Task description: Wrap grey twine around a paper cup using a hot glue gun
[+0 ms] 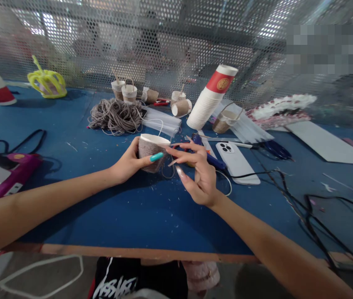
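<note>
My left hand grips a paper cup wrapped in grey-brown twine, held just above the blue table. A thumb with a turquoise nail presses the cup's side. My right hand is beside the cup with fingers spread, its fingertips at the cup's right side near a loose loop of twine. Whether it pinches the twine I cannot tell.
A pile of twine lies behind the cup. A leaning stack of paper cups, several wrapped cups, a white phone, a blue glue gun, scissors and black cables lie right; a pink box left.
</note>
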`<state>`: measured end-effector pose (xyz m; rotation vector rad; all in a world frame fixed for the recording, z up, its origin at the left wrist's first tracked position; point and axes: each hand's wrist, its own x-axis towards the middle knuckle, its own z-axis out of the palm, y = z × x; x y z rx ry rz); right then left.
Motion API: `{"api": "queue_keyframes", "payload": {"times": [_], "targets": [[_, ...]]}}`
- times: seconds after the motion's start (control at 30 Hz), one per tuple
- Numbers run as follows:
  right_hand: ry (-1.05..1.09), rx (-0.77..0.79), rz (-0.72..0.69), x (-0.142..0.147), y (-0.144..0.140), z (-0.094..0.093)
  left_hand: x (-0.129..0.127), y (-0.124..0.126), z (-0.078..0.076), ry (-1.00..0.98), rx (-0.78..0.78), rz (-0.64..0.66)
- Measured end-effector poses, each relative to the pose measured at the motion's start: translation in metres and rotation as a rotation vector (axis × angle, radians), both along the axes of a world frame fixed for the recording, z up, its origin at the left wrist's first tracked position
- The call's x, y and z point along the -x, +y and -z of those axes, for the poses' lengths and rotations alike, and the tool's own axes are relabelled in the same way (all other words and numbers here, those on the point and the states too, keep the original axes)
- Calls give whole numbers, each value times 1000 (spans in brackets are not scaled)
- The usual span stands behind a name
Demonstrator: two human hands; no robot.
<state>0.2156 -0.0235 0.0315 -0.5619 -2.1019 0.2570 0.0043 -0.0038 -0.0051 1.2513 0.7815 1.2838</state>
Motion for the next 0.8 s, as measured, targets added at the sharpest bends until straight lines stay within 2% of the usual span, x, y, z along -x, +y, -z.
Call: {"api": "queue_keyframes", "payload": {"times": [0.43, 0.63, 0.8], "targets": [[29, -42, 8, -1, 2, 0, -1, -2, -2, -3, 47, 0], [110, -96, -7, -1, 5, 4, -1, -3, -2, -23, 52, 18], [98, -46, -14, 1, 10, 8, 0, -4, -2, -101, 112, 119]]}}
